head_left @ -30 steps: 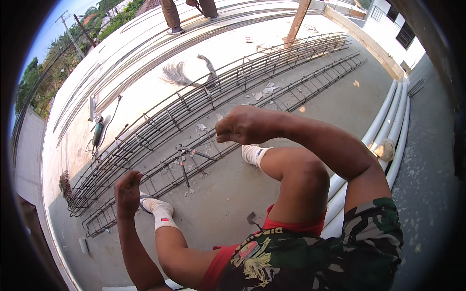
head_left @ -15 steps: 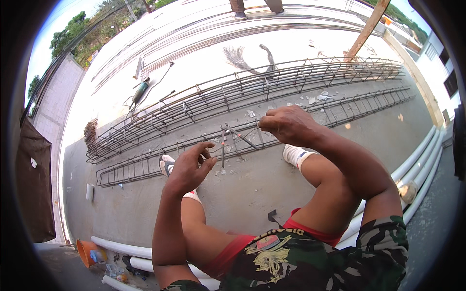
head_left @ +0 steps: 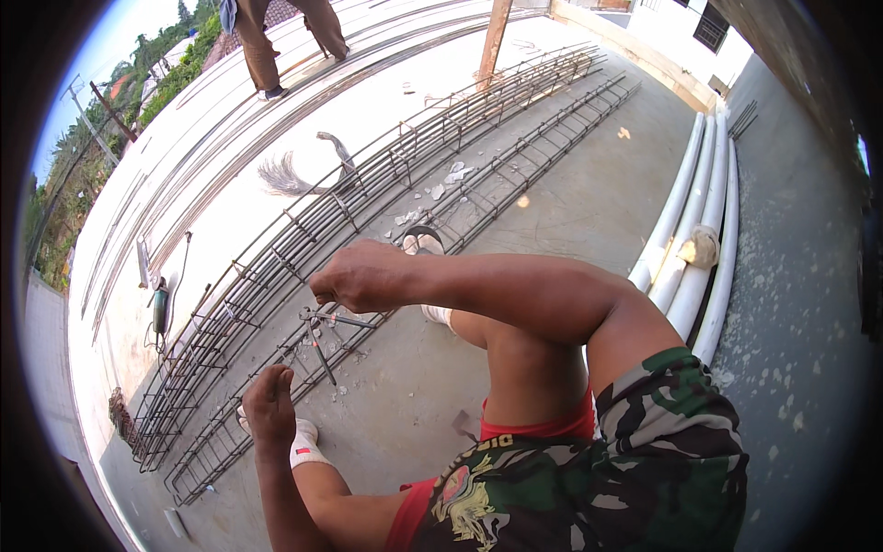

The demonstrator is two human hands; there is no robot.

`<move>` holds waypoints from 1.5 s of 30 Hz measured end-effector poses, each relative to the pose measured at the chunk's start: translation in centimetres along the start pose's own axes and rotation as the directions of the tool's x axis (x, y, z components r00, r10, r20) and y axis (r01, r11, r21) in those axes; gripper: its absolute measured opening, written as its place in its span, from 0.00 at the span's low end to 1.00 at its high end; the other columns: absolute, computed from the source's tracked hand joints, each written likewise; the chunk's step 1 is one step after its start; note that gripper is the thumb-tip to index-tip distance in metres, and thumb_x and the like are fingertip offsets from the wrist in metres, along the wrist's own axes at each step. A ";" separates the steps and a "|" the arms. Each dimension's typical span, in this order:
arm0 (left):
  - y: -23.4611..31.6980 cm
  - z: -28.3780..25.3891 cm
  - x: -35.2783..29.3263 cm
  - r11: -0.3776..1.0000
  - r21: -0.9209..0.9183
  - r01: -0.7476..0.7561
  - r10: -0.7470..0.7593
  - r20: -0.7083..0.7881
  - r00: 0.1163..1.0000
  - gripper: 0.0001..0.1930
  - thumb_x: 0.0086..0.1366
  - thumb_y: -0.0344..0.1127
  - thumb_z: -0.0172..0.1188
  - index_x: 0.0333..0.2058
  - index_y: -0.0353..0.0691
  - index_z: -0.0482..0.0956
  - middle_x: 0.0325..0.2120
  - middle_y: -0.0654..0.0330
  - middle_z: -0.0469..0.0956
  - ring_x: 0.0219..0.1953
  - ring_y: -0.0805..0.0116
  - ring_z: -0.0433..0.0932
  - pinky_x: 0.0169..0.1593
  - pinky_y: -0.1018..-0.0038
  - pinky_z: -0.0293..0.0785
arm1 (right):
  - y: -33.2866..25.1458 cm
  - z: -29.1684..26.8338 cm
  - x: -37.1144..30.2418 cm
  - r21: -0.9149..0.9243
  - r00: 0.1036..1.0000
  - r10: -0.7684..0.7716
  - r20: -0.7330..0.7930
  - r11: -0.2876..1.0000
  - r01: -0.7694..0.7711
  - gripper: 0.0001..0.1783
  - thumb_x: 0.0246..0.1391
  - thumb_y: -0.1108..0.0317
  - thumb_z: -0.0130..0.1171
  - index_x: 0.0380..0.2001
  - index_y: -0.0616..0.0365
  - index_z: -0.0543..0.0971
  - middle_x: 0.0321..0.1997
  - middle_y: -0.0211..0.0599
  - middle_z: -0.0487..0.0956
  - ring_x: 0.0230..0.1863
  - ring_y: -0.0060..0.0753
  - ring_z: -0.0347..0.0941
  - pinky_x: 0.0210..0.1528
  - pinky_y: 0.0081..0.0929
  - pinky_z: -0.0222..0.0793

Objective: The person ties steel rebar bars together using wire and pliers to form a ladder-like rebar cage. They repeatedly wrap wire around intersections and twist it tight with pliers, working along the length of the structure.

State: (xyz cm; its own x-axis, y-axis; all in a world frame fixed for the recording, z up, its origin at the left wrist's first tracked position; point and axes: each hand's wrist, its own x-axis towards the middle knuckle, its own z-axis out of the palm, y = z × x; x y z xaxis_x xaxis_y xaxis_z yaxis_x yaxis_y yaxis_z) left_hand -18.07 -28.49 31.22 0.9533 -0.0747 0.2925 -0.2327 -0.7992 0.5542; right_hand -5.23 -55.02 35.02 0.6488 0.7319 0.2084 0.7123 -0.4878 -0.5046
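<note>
My right hand (head_left: 361, 276) is closed in a fist over the ladder-shaped rebar frame (head_left: 543, 138), its forearm reaching across from the right. Closer to me, my left hand (head_left: 269, 405) has its fingers bunched against the thumb, above the same frame's near-left part. Whatever either hand pinches is too small or hidden to make out. Between the hands, a pair of pincers (head_left: 320, 350) with partly red handles rests spread on the frame, touched by neither hand. Behind it lies a long rebar cage (head_left: 276, 235) tied with stirrups.
A bundle of grey tie wire (head_left: 287, 175) and a green angle grinder (head_left: 160, 311) lie beyond the cage. Another person's legs (head_left: 253, 46) stand at the back by long loose bars. White pipes (head_left: 676, 221) lie at right, near a wooden post (head_left: 494, 44). Concrete chips (head_left: 438, 191) litter the floor.
The view has swung, so the bars now slant steeply up to the right. My left fingers, apart before, have come together. My right hand stays closed near the pincers.
</note>
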 end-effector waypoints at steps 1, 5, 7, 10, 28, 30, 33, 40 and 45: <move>-1.0 -0.6 -0.1 0.997 0.008 0.082 -0.082 0.024 0.996 0.06 0.66 0.30 0.58 0.33 0.32 0.77 0.22 0.52 0.76 0.22 0.59 0.72 0.30 0.69 0.68 | 0.6 -0.5 0.0 -0.027 0.999 -0.007 -0.034 1.000 0.006 0.06 0.57 0.67 0.56 0.33 0.54 0.81 0.30 0.42 0.82 0.34 0.50 0.79 0.37 0.43 0.72; -2.3 -2.1 -1.0 0.943 -0.194 0.269 -0.246 0.137 0.960 0.07 0.67 0.32 0.56 0.34 0.33 0.76 0.20 0.61 0.70 0.23 0.73 0.65 0.30 0.72 0.64 | 2.6 -1.2 -0.3 -0.165 0.995 -0.033 -0.089 0.986 0.017 0.05 0.55 0.71 0.55 0.33 0.54 0.80 0.30 0.40 0.82 0.34 0.47 0.79 0.37 0.42 0.73; -1.8 -2.2 -1.1 0.955 -0.146 0.258 -0.231 0.181 0.956 0.07 0.66 0.31 0.55 0.35 0.33 0.77 0.21 0.60 0.72 0.24 0.72 0.67 0.31 0.72 0.65 | 3.2 -1.4 -0.4 -0.210 0.997 0.015 -0.081 0.977 -0.031 0.05 0.54 0.71 0.55 0.33 0.54 0.80 0.31 0.40 0.82 0.34 0.46 0.79 0.37 0.43 0.73; -2.1 -2.2 -1.4 0.951 -0.136 0.277 -0.242 0.229 0.943 0.07 0.66 0.31 0.56 0.35 0.32 0.77 0.21 0.59 0.74 0.24 0.71 0.69 0.31 0.72 0.67 | 2.7 -1.9 0.0 -0.294 0.998 0.061 -0.010 0.954 -0.061 0.05 0.54 0.71 0.56 0.33 0.56 0.80 0.35 0.41 0.82 0.39 0.45 0.80 0.42 0.42 0.73; -0.6 -2.9 -1.5 0.974 -0.215 0.074 -0.047 0.126 0.991 0.05 0.65 0.24 0.56 0.38 0.32 0.79 0.30 0.53 0.81 0.34 0.63 0.81 0.41 0.70 0.74 | -3.5 1.0 1.1 -0.206 0.961 -0.271 -0.060 0.945 0.254 0.29 0.51 0.57 0.68 0.57 0.46 0.74 0.55 0.40 0.72 0.60 0.43 0.65 0.60 0.44 0.59; -0.4 -2.5 -1.4 0.981 -0.189 -0.038 0.052 0.072 0.996 0.07 0.65 0.26 0.57 0.41 0.34 0.78 0.32 0.50 0.81 0.35 0.52 0.80 0.40 0.67 0.75 | -4.8 1.2 1.3 -0.283 0.943 -0.332 -0.035 0.908 0.309 0.29 0.47 0.62 0.69 0.55 0.47 0.75 0.51 0.38 0.74 0.56 0.42 0.68 0.57 0.41 0.61; 0.0 -2.5 -1.2 0.984 -0.120 -0.132 0.138 0.041 0.990 0.06 0.61 0.26 0.58 0.38 0.39 0.78 0.30 0.53 0.80 0.32 0.50 0.79 0.36 0.61 0.74 | -5.4 -0.1 0.8 -0.294 0.979 -0.143 0.147 0.938 0.181 0.22 0.43 0.68 0.70 0.45 0.51 0.79 0.44 0.36 0.75 0.48 0.41 0.71 0.51 0.39 0.63; 0.7 -1.9 -2.1 0.971 -0.093 -0.220 0.219 -0.027 0.975 0.04 0.59 0.28 0.58 0.34 0.43 0.76 0.27 0.57 0.77 0.33 0.53 0.80 0.33 0.60 0.74 | -7.1 0.7 2.0 -0.374 0.887 -0.462 -0.010 0.824 0.425 0.10 0.45 0.72 0.67 0.33 0.58 0.80 0.26 0.35 0.75 0.35 0.34 0.73 0.44 0.36 0.66; -0.7 -3.8 -1.9 0.994 -0.110 -0.008 0.006 -0.020 1.000 0.05 0.66 0.35 0.57 0.37 0.42 0.77 0.29 0.55 0.79 0.35 0.51 0.80 0.37 0.59 0.73 | -5.6 -2.4 1.3 0.122 0.993 -0.084 0.078 0.990 0.075 0.05 0.51 0.78 0.62 0.34 0.63 0.79 0.29 0.39 0.77 0.28 0.37 0.73 0.33 0.31 0.68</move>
State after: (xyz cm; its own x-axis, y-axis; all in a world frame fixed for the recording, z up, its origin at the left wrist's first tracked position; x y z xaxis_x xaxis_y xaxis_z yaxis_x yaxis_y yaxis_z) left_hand -20.42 -25.51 33.27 0.9479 -0.0671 0.3114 -0.2599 -0.7281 0.6343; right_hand -7.79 -52.47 40.15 0.5634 0.8054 0.1842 0.7209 -0.3704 -0.5858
